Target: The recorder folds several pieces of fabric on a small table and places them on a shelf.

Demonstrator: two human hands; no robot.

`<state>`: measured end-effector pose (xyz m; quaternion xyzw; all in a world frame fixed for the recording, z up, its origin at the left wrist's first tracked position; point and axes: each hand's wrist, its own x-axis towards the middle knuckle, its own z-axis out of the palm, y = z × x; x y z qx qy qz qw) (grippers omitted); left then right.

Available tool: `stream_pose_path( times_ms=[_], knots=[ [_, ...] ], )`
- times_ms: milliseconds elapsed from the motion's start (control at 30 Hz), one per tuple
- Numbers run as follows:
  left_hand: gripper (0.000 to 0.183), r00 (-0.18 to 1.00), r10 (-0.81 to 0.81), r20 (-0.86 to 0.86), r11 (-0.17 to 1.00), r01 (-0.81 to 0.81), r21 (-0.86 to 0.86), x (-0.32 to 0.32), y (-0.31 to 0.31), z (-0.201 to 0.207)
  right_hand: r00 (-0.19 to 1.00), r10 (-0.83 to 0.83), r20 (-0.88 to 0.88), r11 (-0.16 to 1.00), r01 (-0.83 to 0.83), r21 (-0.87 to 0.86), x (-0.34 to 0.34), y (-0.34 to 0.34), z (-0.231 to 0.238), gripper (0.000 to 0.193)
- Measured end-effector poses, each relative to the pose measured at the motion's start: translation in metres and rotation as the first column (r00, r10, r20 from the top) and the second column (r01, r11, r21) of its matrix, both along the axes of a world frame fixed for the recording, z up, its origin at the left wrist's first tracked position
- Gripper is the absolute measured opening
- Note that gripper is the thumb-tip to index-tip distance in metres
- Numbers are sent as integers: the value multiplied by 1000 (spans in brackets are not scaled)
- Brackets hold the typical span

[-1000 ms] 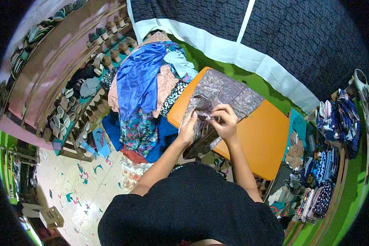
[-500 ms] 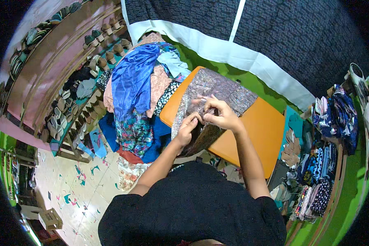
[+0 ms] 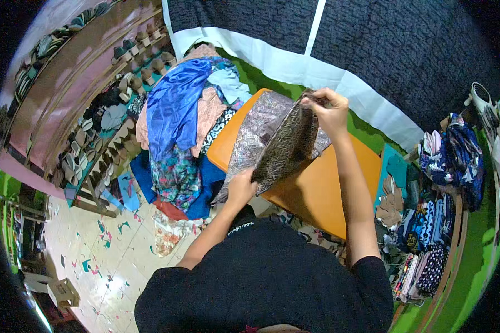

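A patterned grey-brown piece of cloth [image 3: 259, 123] lies partly over an orange tabletop [image 3: 328, 188], with one part lifted between my hands. My right hand [image 3: 329, 111] pinches a corner of it, raised at the table's far side. Closed on its near edge is my left hand [image 3: 243, 187], close to the front of the table. The darker face of the cloth [image 3: 288, 152] shows in the stretch between the two hands. My left fingertips are partly hidden by the fabric.
Left of the table sits a heap of clothes with a shiny blue cloth [image 3: 178, 105] on top. Shelves of shoes [image 3: 86, 155] line the left wall. Folded fabrics [image 3: 428, 222] are stacked at right. Scraps litter the tiled floor [image 3: 111, 250]. A dark curtain [image 3: 405, 61] hangs behind.
My hands, close together over the cloth before, have moved apart. The right went up and away with a corner; the left came nearer to me. The cloth between them is now stretched and lifted.
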<state>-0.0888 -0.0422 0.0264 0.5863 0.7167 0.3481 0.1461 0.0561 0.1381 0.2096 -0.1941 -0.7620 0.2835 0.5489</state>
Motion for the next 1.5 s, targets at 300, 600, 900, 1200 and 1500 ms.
stream_pose_path(
  times_ms=[300, 600, 900, 1200, 1500],
  knots=[
    [33, 961, 253, -116, 967, -245, 73, -124, 97, 24, 976, -200, 87, 909, 218, -356, 98, 100, -16, 19],
    [31, 716, -434, -547, 778, 604, 174, -126, 327, 139, 903, -182, 388, 705, 395, -589, 204, 199, -52, 15],
    [18, 813, 65, -579, 997, -30, 70, -48, 520, 191, 366, -870, 332, 465, 833, 301, 248, 287, 12, 17],
    [32, 988, 94, -123, 672, 28, 740, -49, 557, 342, 244, -914, -325, 95, 906, 413, 251, 263, 142, 19],
    [23, 763, -351, -543, 551, 637, 539, -77, 434, 322, 368, -913, -176, 271, 870, 413, 277, 179, 100, 20]
  ],
)
